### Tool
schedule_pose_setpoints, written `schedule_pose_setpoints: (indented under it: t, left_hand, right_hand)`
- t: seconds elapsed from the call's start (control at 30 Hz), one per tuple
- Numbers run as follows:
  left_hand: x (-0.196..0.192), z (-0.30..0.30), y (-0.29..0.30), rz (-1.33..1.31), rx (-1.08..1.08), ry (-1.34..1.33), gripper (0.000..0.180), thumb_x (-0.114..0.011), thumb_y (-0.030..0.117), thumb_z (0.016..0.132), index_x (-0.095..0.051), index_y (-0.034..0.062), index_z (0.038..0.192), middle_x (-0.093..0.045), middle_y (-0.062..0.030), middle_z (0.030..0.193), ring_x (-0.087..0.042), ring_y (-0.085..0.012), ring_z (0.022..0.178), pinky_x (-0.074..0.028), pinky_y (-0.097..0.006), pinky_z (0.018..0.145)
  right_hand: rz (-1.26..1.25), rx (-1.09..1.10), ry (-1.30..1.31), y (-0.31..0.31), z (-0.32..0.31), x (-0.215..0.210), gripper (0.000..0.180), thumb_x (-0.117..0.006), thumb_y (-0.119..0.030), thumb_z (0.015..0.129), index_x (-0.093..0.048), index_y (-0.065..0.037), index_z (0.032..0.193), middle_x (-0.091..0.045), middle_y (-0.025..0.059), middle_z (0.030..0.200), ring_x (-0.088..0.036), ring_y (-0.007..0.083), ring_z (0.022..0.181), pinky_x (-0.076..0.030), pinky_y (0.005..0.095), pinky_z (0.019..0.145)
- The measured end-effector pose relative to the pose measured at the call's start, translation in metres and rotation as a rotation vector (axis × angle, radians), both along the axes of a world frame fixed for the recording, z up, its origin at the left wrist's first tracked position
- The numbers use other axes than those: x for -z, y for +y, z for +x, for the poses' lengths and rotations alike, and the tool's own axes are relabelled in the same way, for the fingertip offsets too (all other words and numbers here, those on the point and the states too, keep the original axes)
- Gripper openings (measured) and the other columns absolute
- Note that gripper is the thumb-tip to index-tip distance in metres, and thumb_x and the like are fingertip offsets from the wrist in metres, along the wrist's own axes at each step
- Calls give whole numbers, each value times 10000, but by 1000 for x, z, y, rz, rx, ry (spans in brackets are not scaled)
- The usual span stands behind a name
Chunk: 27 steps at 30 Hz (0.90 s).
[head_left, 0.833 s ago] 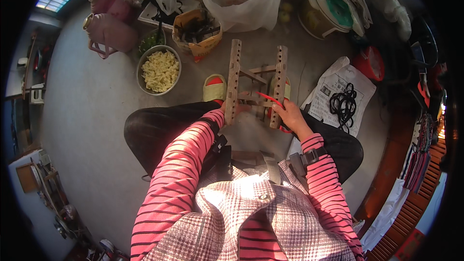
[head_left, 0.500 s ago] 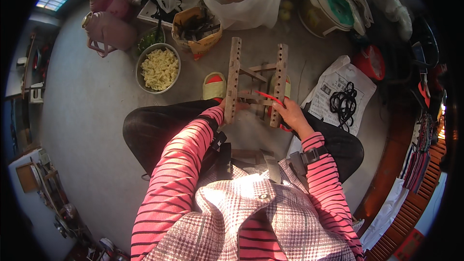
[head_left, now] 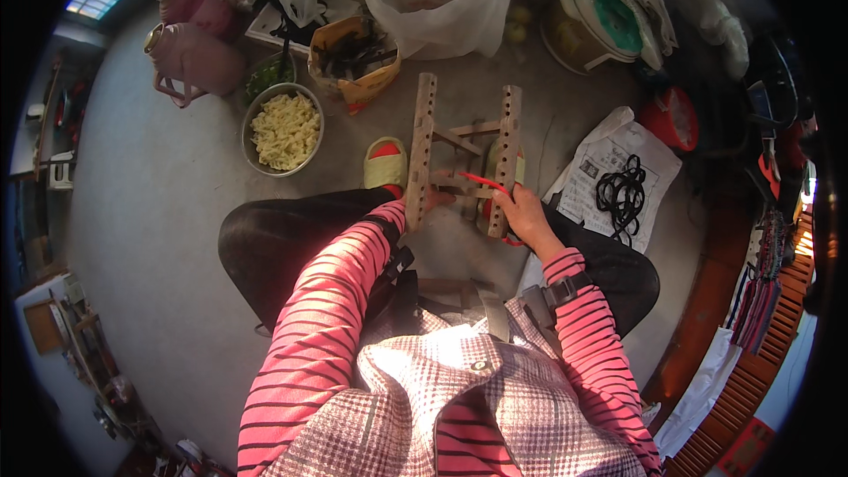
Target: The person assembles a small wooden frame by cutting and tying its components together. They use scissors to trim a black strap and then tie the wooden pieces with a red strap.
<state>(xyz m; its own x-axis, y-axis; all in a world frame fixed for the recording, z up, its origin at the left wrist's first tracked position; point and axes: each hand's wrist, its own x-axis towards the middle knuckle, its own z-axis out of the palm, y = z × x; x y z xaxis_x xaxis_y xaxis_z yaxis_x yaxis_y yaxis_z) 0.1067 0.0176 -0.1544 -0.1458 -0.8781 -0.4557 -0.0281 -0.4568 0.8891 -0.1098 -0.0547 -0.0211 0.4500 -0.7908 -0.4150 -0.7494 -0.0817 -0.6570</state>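
Observation:
Upright between my knees is a wooden folding-stool frame, with two rails pierced by rows of holes and crossbars between them. My left hand is wrapped behind the left rail, which hides much of it; its fingers show between the rails. On the other side, my right hand is closed at the right rail, pinching a thin red strip. One end of the strip sticks out leftward past the rail, and a bit of red shows below the hand.
Black cord lies coiled on a printed white bag at right. Left of the frame stand a metal bowl of yellowish food and a pink thermos. Beyond are a box of dark strips and a white plastic bag.
The whole view has shifted slightly, so the surroundings sit a little further left. Both hands keep their places on the frame, and the red strip stays in my right hand.

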Motion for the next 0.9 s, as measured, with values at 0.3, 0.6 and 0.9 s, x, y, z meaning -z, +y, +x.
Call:
schedule_pose_setpoints:
  t: [0.3,0.6,0.9]
  left_hand:
    - [7,3,-7,58,34,-286,474,-751,252,738,-642,48,1152,-682,-122,1057,-624,-208,980,-479,-346,868]
    - [-53,-3,-7,163,181,-397,565,-759,437,718,-692,19,1092,-692,-155,1002,-646,-226,914,-491,-351,848]
    - [-82,-1,-19,-107,23,-137,409,-742,319,744,-691,-59,889,-648,-72,743,-583,-145,657,-464,-295,603]
  right_hand:
    - [7,26,48,-23,3,-20,492,-569,-424,908,-625,64,881,-630,256,799,-622,396,799,-464,435,728]
    - [168,217,-290,-49,-5,-17,448,-558,-408,935,-624,34,899,-539,79,659,-468,146,627,-400,329,600]
    - [358,563,-403,-52,-23,-50,273,-512,-221,963,-620,-12,825,-590,72,660,-542,143,518,-447,290,535]
